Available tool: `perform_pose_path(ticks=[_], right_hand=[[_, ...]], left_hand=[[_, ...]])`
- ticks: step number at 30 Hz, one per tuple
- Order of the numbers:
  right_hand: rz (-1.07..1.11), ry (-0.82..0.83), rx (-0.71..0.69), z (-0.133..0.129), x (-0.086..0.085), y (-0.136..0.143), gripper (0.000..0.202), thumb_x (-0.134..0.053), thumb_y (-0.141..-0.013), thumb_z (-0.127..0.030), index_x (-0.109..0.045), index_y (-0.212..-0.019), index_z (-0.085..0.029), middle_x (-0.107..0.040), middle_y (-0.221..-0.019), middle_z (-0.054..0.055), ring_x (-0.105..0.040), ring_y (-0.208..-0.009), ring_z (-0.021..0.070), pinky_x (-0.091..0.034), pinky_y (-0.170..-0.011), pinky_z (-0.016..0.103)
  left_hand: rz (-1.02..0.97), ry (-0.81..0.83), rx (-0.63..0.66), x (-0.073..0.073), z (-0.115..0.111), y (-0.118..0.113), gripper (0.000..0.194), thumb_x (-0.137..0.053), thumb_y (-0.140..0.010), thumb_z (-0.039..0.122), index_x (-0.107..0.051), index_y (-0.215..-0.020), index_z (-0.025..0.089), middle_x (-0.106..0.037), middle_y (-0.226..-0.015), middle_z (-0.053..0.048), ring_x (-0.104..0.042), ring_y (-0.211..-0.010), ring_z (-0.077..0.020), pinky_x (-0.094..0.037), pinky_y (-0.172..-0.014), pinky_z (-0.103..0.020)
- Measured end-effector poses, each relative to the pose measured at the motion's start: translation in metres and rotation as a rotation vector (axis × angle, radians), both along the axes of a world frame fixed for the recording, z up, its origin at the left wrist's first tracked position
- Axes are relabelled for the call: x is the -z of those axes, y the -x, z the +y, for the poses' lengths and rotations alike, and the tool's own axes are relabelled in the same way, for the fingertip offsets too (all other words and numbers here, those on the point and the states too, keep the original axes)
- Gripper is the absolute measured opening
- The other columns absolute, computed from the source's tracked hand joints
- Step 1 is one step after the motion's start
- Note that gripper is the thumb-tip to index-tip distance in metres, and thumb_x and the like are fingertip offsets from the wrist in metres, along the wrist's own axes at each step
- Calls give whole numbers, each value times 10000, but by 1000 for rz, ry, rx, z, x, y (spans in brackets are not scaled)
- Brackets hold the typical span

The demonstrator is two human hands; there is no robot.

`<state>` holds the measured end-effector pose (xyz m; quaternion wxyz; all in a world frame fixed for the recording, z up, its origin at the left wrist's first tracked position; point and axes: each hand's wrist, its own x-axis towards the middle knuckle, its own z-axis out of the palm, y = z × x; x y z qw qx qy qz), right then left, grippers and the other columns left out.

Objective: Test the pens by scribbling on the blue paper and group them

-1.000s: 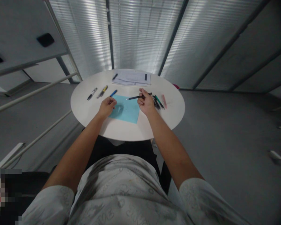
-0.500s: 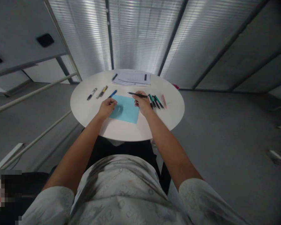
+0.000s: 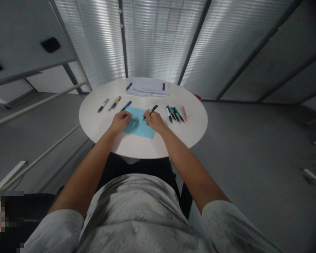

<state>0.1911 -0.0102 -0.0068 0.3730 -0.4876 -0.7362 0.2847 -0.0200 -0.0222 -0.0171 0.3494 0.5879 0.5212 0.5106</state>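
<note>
A light blue sheet (image 3: 140,129) lies on the round white table (image 3: 94,123). My right hand (image 3: 154,120) is closed round a black pen (image 3: 153,108), its tip low over the sheet's middle. My left hand (image 3: 121,121) rests at the sheet's left side, fingers curled together; what they hold, if anything, is too small to tell. Just beyond it lies a blue pen (image 3: 126,105). Several dark and green pens (image 3: 175,114) and a pink item (image 3: 184,114) are right of the sheet.
White papers (image 3: 149,87) with a dark pen on them lie at the table's far edge. Left on the table are a white and black pen (image 3: 103,105) and yellow and dark pens (image 3: 116,103). A pale rail (image 3: 39,105) runs at the left.
My right hand has moved left over the blue sheet, and the pen has turned from nearly level to slanting, its tip down. My left hand has barely moved.
</note>
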Motion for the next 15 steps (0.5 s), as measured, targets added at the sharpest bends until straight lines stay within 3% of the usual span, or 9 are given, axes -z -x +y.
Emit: perform_pose_path(ticks=[5, 10, 15], right_hand=[[-135, 3, 59, -1, -3, 2, 479, -338, -1102, -450, -709, -935, -197, -694, -709, 28, -675, -701, 166, -479, -734, 264], [-268, -6, 243, 0, -8, 0, 429, -376, -1087, -409, -725, -958, -195, -767, -916, 100, -729, -914, 225, -499, -816, 299], [-222, 1, 314, 0, -9, -4, 421, -415, -1064, -447, -722, -932, -192, -762, -890, 122, -729, -954, 262, -503, -829, 327]], left_hand=[[9, -5, -3, 0, 0, 0, 102, -665, -710, 275, -664, -742, 178, -570, -573, 19, -499, -540, -123, -375, -547, -256], [15, 3, -10, -1, -1, 0, 104, -666, -700, 274, -664, -744, 180, -591, -600, 11, -512, -552, -127, -373, -550, -259], [22, 25, -16, -2, -2, -1, 86, -663, -707, 258, -665, -748, 182, -576, -581, 14, -501, -544, -126, -363, -545, -258]])
